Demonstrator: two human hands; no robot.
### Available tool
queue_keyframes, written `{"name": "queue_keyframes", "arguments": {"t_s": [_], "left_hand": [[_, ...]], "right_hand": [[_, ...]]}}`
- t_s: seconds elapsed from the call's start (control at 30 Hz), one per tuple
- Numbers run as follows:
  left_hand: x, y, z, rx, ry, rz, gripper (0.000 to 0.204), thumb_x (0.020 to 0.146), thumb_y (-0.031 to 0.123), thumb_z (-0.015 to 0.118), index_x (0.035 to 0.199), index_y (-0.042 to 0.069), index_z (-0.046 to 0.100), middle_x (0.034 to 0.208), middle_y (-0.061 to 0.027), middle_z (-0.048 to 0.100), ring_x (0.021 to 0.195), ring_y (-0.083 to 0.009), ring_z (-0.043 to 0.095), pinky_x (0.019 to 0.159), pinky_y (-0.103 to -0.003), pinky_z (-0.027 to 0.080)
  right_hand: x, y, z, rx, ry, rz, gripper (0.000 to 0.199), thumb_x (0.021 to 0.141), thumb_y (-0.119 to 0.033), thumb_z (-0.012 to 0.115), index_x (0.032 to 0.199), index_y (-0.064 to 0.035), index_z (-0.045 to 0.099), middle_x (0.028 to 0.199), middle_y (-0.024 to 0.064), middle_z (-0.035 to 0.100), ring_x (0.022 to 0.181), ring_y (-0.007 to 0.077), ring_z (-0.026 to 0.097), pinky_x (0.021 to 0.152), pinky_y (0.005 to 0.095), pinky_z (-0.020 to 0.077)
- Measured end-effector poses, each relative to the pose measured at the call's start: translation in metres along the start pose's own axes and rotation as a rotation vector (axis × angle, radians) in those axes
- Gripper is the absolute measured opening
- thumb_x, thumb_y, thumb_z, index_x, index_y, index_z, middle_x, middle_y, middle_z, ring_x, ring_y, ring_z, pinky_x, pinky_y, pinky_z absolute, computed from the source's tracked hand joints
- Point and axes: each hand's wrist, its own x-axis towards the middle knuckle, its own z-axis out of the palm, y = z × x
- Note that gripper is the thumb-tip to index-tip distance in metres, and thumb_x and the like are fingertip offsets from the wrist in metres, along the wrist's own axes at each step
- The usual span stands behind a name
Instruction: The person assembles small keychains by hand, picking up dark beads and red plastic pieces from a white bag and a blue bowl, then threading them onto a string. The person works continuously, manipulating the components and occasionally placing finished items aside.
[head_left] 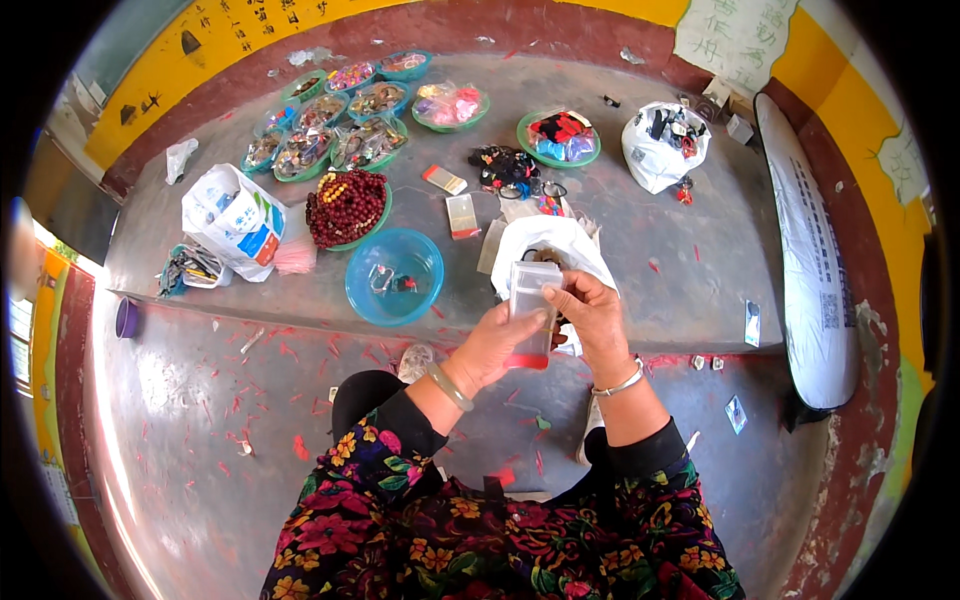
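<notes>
A stack of clear plastic packaging bags [532, 290] with a red lower end is held up in front of me. My left hand [492, 343] grips it from the left, thumb laid across its face. At its upper right edge, my right hand [590, 310] pinches with thumb and fingertips. Just behind stands an opened white bag [560, 240] with dark contents, partly hidden by the stack. To the left sits a blue plastic bowl [394, 268] with a few small items in it. Two similar packets [462, 215] with red ends lie farther off.
Dark red beads [347, 208] fill a green bowl beside a white printed bag [232, 222]. Several bowls of trinkets [370, 142] crowd the far left. A stuffed white bag [665, 148] stands far right, near a long silver-wrapped board [805, 250]. The raised platform's edge [300, 315] runs before me.
</notes>
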Motion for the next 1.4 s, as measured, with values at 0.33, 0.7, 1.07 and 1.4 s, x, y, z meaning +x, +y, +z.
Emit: {"name": "queue_keyframes", "arguments": {"t_s": [0.33,0.7,1.07,1.4], "left_hand": [[0.005,-0.008,-0.007,0.151,0.109,0.128,0.024,0.09,0.011,0.054,0.111,0.002,0.05,0.094,-0.0052,0.058,0.082,-0.0141,0.058,0.073,-0.03,0.05],[0.004,-0.009,-0.005,0.082,0.133,0.108,0.023,0.091,0.007,0.05,0.113,0.003,0.051,0.1,-0.0055,0.058,0.086,-0.0142,0.059,0.074,-0.028,0.051],[0.001,-0.003,-0.003,0.171,0.098,0.046,0.024,0.089,0.01,0.054,0.112,0.003,0.05,0.099,-0.0064,0.059,0.084,-0.0153,0.06,0.073,-0.029,0.051],[0.001,-0.006,-0.006,0.211,0.058,-0.069,0.021,0.085,0.008,0.056,0.105,0.001,0.054,0.089,-0.0085,0.062,0.078,-0.017,0.062,0.072,-0.031,0.051]], "right_hand": [[-0.001,0.002,0.007,-0.525,0.154,-0.206,0.02,0.074,-0.012,0.073,0.071,-0.0007,0.057,0.064,0.0041,0.056,0.054,0.0127,0.052,0.047,0.0284,0.0416],[-0.005,-0.004,0.012,-0.816,0.158,-0.602,0.015,0.068,-0.008,0.071,0.071,-0.0038,0.058,0.068,0.0085,0.056,0.061,0.0257,0.054,0.053,0.0337,0.0432],[-0.007,-0.002,0.009,-0.42,0.038,-0.26,0.003,0.079,0.001,0.063,0.081,0.0003,0.063,0.069,0.0051,0.057,0.055,0.0102,0.056,0.043,0.024,0.0433],[0.0,0.006,-0.001,-0.519,0.171,-0.38,0.007,0.076,-0.002,0.067,0.082,-0.0013,0.067,0.068,0.0035,0.06,0.058,0.0096,0.053,0.052,0.0237,0.0438]]}}
